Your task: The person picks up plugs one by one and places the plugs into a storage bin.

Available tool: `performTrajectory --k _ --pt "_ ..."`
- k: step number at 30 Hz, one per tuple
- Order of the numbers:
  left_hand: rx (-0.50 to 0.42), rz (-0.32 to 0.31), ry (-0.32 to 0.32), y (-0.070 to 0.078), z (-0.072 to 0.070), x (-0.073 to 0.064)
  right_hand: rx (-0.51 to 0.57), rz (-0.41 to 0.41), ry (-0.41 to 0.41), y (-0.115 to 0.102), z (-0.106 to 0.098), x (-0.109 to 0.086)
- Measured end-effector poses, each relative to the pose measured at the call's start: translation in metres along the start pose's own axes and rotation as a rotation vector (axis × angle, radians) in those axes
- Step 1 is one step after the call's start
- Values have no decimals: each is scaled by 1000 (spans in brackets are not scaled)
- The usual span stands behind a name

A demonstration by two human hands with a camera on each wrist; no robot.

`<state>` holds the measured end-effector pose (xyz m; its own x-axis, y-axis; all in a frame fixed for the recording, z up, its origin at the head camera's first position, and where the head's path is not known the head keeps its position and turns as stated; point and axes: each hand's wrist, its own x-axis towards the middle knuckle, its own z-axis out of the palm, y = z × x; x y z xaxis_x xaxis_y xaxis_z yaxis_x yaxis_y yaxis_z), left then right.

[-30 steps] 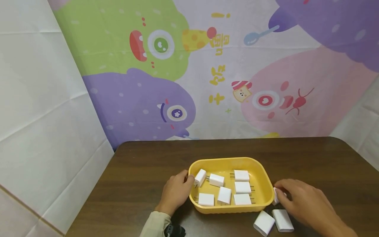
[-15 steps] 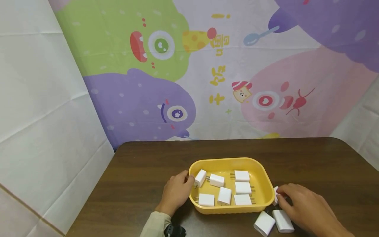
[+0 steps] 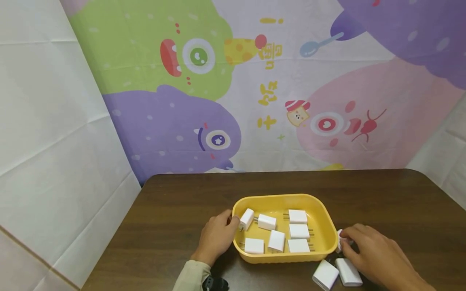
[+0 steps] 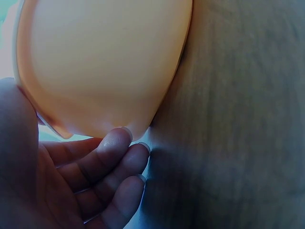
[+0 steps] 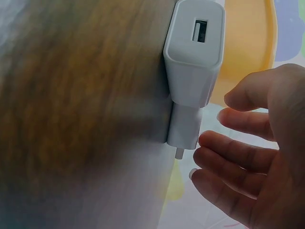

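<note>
A yellow plastic basket [image 3: 284,258] sits on the table with several white chargers [image 3: 276,241] lying inside, metal prongs showing on most. My left hand [image 3: 217,236] grips the basket's left end; in the left wrist view its curled fingers [image 4: 114,143] touch the outer wall. Just beyond the basket's right end, my right hand [image 3: 375,250] is bent over a white charger [image 3: 339,241], which it partly hides. In the right wrist view that charger's prong points down, and the loosely bent fingers [image 5: 228,157] are beside it, without a clear grip.
Two more white chargers [image 3: 325,275] [image 3: 348,272] lie in front of the basket's right corner; one shows a USB port in the right wrist view. The dark wooden table [image 3: 174,202] ends at a cartoon-printed cloth [image 3: 269,153]. White sheeting [image 3: 54,121] hangs at left.
The right hand has shifted slightly toward me, and the charger at its fingertips has turned a little. The left hand and basket stay put.
</note>
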<state>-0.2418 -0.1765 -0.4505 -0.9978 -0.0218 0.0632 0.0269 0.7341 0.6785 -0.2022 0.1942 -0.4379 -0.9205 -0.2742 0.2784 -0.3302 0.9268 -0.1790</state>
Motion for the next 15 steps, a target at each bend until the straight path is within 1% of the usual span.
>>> performTrajectory --k 8,13,15 --pt "4 7 5 -1 2 1 -19 21 -103 -1 0 5" --pt "9 13 0 -2 1 1 -10 64 -182 -2 -1 9" --pt "6 9 -1 -2 1 1 -3 78 -201 -3 -1 9"
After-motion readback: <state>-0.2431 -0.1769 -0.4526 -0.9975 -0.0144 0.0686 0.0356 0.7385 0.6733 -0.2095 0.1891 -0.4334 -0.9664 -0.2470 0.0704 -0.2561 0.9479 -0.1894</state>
